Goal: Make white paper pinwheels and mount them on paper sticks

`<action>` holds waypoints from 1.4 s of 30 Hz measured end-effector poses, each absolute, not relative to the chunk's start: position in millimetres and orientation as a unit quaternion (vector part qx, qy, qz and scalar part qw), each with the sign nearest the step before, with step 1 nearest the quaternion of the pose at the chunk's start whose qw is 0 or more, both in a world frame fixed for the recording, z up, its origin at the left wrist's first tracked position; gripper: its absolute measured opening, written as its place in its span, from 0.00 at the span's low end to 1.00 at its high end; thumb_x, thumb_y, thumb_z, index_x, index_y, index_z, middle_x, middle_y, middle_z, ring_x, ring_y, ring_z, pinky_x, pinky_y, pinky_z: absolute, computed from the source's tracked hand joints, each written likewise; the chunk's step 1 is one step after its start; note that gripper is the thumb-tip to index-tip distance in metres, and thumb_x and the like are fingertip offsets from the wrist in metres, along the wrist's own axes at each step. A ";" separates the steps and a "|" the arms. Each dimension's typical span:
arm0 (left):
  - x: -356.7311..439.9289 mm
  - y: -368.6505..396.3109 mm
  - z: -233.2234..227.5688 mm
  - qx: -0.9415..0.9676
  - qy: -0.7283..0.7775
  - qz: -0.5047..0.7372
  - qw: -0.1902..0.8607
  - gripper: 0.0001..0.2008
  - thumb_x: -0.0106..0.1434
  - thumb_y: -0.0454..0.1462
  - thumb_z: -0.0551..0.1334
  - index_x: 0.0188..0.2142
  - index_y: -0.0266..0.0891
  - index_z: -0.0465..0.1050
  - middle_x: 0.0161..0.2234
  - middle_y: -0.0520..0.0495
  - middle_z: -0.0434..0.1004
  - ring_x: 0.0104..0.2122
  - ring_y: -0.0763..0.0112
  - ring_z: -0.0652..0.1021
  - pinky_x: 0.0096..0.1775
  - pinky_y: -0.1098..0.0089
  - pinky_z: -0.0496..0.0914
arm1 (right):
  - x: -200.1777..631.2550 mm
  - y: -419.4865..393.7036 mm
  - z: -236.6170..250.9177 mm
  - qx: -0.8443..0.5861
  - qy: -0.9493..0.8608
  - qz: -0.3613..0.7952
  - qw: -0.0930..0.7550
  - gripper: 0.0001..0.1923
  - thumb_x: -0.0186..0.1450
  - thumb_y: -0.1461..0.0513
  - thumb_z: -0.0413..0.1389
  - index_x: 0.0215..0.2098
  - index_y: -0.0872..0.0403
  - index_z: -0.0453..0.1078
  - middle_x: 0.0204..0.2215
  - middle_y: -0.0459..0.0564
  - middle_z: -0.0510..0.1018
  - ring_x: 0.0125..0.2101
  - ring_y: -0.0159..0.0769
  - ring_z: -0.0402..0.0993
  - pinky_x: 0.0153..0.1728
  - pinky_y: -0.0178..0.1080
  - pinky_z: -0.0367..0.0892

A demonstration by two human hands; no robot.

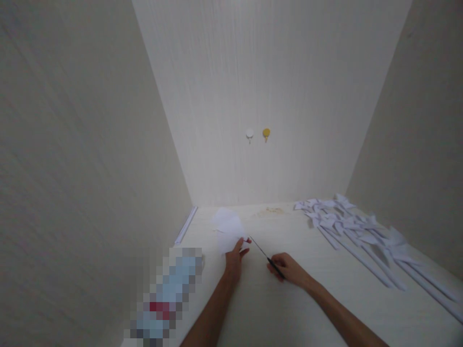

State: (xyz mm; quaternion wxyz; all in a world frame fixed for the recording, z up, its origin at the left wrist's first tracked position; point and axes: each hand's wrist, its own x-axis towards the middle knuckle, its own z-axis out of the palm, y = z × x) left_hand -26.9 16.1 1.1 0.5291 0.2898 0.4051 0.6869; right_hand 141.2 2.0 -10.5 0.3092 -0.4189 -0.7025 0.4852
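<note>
A pale tabletop [260, 313] fills the lower frame, its near edge cut off. At right, rolled paper sticks with folded tops [361, 231] overlap too much to count. The pixelated bluish object [170, 284] at lower left is unreadable. Left of lower centre, the left hand [234, 262] touches a white paper sheet [228, 226]; whether it pinches it, I cannot tell. The right hand [289, 271] closes round a thin tool's [276, 269] dark handle.
</note>
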 end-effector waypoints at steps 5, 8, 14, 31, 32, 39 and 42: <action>-27.6 16.2 1.7 0.274 0.406 0.688 0.536 0.10 0.46 0.37 0.62 0.28 0.33 0.70 0.27 0.45 0.74 0.30 0.68 0.75 0.27 0.73 0.68 | 140.6 3.3 -16.1 -0.422 -0.703 0.491 0.295 0.16 0.53 0.55 0.51 0.14 0.56 0.60 0.08 0.39 0.59 0.10 0.23 0.54 0.12 0.28 0.50; -27.0 17.0 -0.1 0.274 0.402 0.686 0.541 0.10 0.45 0.37 0.63 0.28 0.33 0.70 0.27 0.45 0.75 0.29 0.67 0.75 0.27 0.73 0.68 | 140.6 4.0 -17.8 -0.424 -0.707 0.486 0.291 0.16 0.53 0.54 0.50 0.14 0.56 0.59 0.08 0.39 0.59 0.10 0.23 0.54 0.11 0.28 0.50; -26.5 17.6 -1.7 0.277 0.405 0.682 0.542 0.09 0.45 0.36 0.62 0.27 0.32 0.71 0.26 0.45 0.75 0.29 0.67 0.76 0.26 0.74 0.67 | 139.1 3.5 -14.0 -0.426 -0.710 0.489 0.275 0.15 0.52 0.55 0.50 0.14 0.57 0.59 0.08 0.39 0.58 0.10 0.23 0.53 0.11 0.28 0.49; -26.1 14.6 3.4 0.263 0.422 0.677 0.543 0.09 0.44 0.36 0.62 0.26 0.32 0.71 0.26 0.42 0.75 0.28 0.64 0.76 0.28 0.70 0.67 | 138.9 3.3 -13.5 -0.433 -0.711 0.479 0.277 0.15 0.52 0.56 0.51 0.14 0.57 0.60 0.08 0.39 0.59 0.10 0.23 0.54 0.11 0.28 0.49; -26.1 14.5 3.5 0.263 0.422 0.677 0.542 0.09 0.44 0.36 0.62 0.26 0.32 0.71 0.26 0.42 0.75 0.28 0.64 0.76 0.27 0.70 0.67 | 138.9 3.3 -13.4 -0.433 -0.710 0.480 0.277 0.15 0.52 0.56 0.51 0.14 0.57 0.60 0.08 0.39 0.58 0.10 0.23 0.54 0.11 0.28 0.49; -25.5 16.4 2.8 0.252 0.423 0.680 0.543 0.09 0.43 0.36 0.63 0.25 0.33 0.70 0.25 0.43 0.75 0.27 0.65 0.76 0.26 0.72 0.67 | 139.5 5.0 -16.8 -0.427 -0.706 0.493 0.276 0.15 0.53 0.55 0.50 0.15 0.57 0.61 0.08 0.39 0.59 0.10 0.23 0.54 0.12 0.28 0.50; -25.7 17.8 1.9 0.243 0.424 0.684 0.541 0.09 0.42 0.36 0.63 0.26 0.33 0.70 0.25 0.44 0.75 0.25 0.66 0.76 0.24 0.72 0.66 | 139.8 5.7 -18.0 -0.421 -0.708 0.495 0.275 0.16 0.53 0.54 0.49 0.15 0.57 0.61 0.08 0.39 0.59 0.10 0.23 0.54 0.12 0.28 0.50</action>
